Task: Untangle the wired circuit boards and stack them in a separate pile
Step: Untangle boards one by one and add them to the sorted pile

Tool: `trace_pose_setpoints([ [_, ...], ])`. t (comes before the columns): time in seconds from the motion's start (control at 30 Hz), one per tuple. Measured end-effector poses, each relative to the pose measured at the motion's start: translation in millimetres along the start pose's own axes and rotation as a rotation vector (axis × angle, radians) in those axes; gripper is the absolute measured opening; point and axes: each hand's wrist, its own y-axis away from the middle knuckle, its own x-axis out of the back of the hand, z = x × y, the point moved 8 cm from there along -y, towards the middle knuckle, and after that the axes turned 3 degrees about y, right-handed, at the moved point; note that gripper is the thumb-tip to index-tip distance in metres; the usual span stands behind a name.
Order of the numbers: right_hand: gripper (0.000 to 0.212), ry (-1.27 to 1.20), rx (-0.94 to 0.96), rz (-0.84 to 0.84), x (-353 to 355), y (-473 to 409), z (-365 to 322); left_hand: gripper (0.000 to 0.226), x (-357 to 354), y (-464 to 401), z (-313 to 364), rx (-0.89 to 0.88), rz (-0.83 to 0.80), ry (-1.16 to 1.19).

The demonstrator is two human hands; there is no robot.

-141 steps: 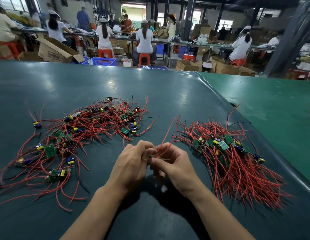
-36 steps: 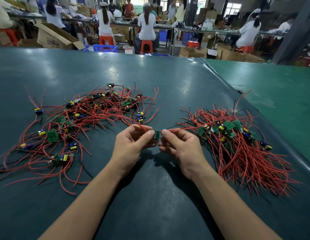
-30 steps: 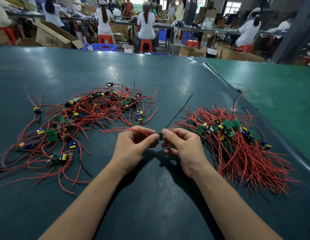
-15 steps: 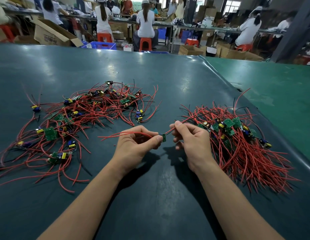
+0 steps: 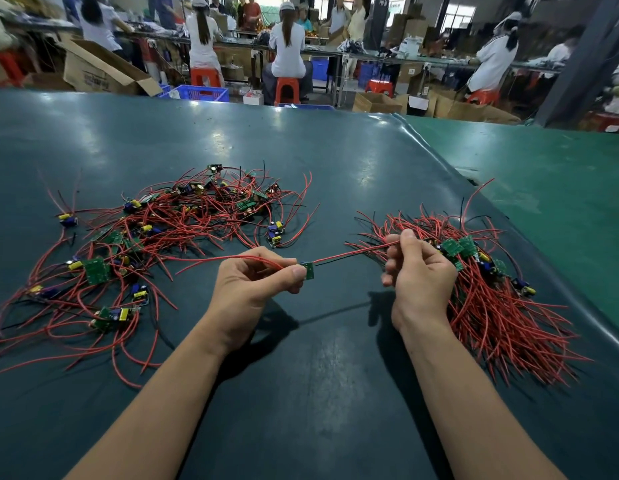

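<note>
A tangled heap of small green circuit boards with red wires (image 5: 169, 233) sprawls on the left of the dark green table (image 5: 335, 161). On the right lies a tidier pile of boards (image 5: 488, 292), their wires fanned toward me. Between the two, my left hand (image 5: 252, 289) pinches one small green board (image 5: 308, 270) between thumb and fingers. A red wire (image 5: 349, 253) runs taut from that board to my right hand (image 5: 418, 278), which grips it above the near edge of the right pile. Another red wire trails left from the board over my left hand.
The table's raised right edge (image 5: 529, 237) borders a lighter green surface (image 5: 560, 174). Beyond the far edge, several people sit on red stools at long benches, with cardboard boxes (image 5: 100, 69) and a blue crate (image 5: 200, 93) on the floor.
My hands have drawn apart. The right hand has slid rightward along the red wire, pulling it straight, while the left keeps hold of the board. The view has shifted slightly.
</note>
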Motion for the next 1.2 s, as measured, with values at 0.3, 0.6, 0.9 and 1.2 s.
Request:
trace_pose_setpoints([
  [0.3,0.018,0.098,0.079,0.023,3,4,-6,0.012,33,0,27,-0.272,0.387,-0.238],
  [0.6,0.024,0.232,0.027,-0.117,-10,7,-6,0.032,1,-5,2,0.143,0.079,0.245],
  [0.9,0.018,0.094,-0.37,-0.762,-64,63,23,0.041,-27,11,-21,0.299,-0.169,-0.082],
  [1.2,0.03,0.03,-0.401,-0.764,-68,64,29,0.035,-36,14,-21,0.425,-0.232,0.245],
])
